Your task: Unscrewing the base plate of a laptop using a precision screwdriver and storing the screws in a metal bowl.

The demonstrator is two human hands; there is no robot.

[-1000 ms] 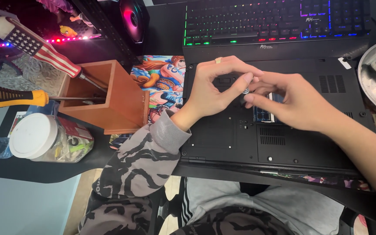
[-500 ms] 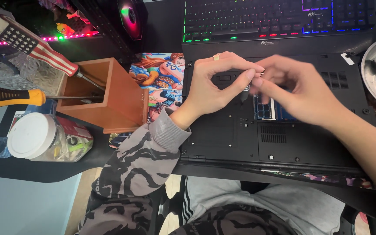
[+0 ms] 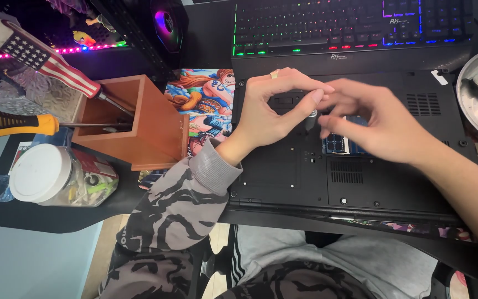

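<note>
Hands over a flipped laptop, pinching something tiny

Laptop lies bottom-up along the desk's near edge, just below the glowing keyboard. Left hand has thumb and forefinger curled together on a small grey bit, can't tell what it is. Right hand meets it there, fingers loosely bunched and blurry, beside the open memory slot. Wooden box with screwdrivers sits toward the left edge, a white-lidded jar with a red label in front of it, and a colourful cartoon mat between box and laptop.
</note>
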